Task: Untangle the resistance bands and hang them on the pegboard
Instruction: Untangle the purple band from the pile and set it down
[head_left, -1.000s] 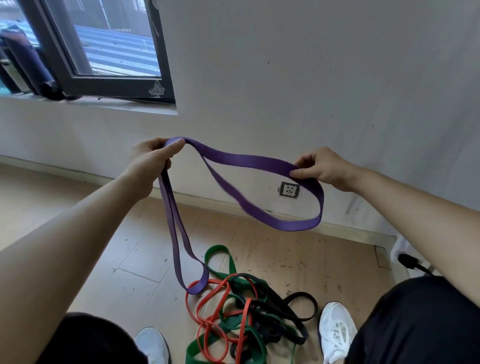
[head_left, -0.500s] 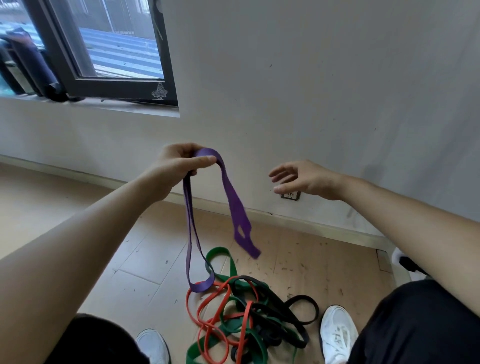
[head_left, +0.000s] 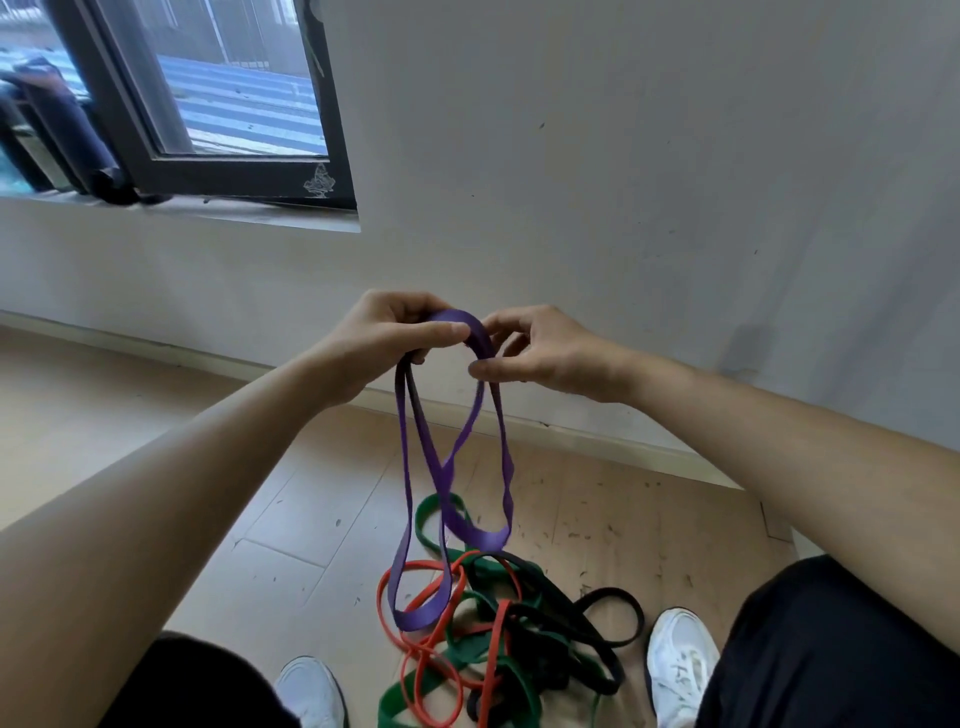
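You hold one purple flat rubber resistance band (head_left: 443, 472) in front of the white wall (head_left: 623, 156), both hands raised and close together. Your left hand (head_left: 387, 343) has its grip closed round the top fold of the band, with the fingers curled and the thumb laid across. Your right hand (head_left: 540, 348) pinches the same fold between thumb and forefinger, just beside the left.

From the fold the band hangs in two loops. The longer loop reaches down to the pile below and the shorter one ends above it. The strands cross once midway down. The surface is matte, with a slight twist in the right strand.

On the pale wood floor (head_left: 156, 467) lies one tangled pile holding a red band (head_left: 387, 608), a green band (head_left: 431, 506) and a black band (head_left: 623, 597). The knotting prevents a count of each colour. I cannot tell whether the long purple loop touches the pile.

Two white shoes are in view, one (head_left: 311, 691) to the left of the pile and one (head_left: 680, 660) to the right. One dark-framed window (head_left: 234, 104) is at upper left.
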